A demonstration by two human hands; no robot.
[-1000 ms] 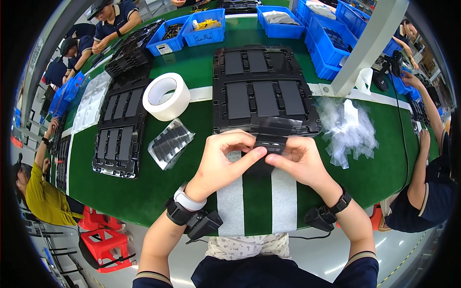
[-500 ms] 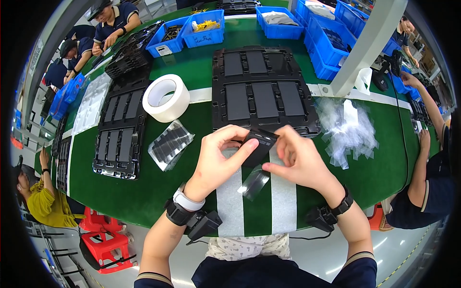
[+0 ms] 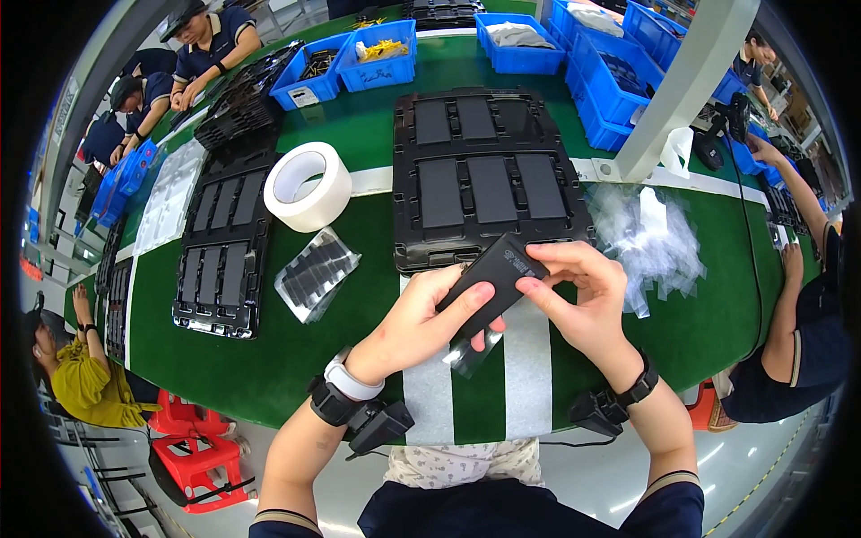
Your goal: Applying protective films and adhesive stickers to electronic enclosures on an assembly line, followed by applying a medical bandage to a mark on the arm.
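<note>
A flat black rectangular block (image 3: 496,276), power-bank-like with small pale print on its face, is held tilted in front of me. My left hand (image 3: 430,314) is closed on it, thumb across the face and fingers beneath. At its right end, my right hand (image 3: 578,300) pinches the corner between thumb and index finger. Below the block lies a small piece of clear film (image 3: 471,357), partly hidden by my left fingers. Just beyond my hands, a black moulded tray (image 3: 408,242) holds several similar dark blocks (image 3: 495,188).
Left of my hands are a white tape roll (image 3: 337,193), a clear sheet with black strips (image 3: 314,273) and another filled black tray (image 3: 249,325). A pile of clear film pieces (image 3: 641,251) lies right, near a grey post (image 3: 691,85). Blue bins (image 3: 518,56) stand behind; co-workers sit around.
The black block has turned, bringing its broad printed face into view, and it sits slightly higher. My right hand has come in from beside it to grip its corner.
</note>
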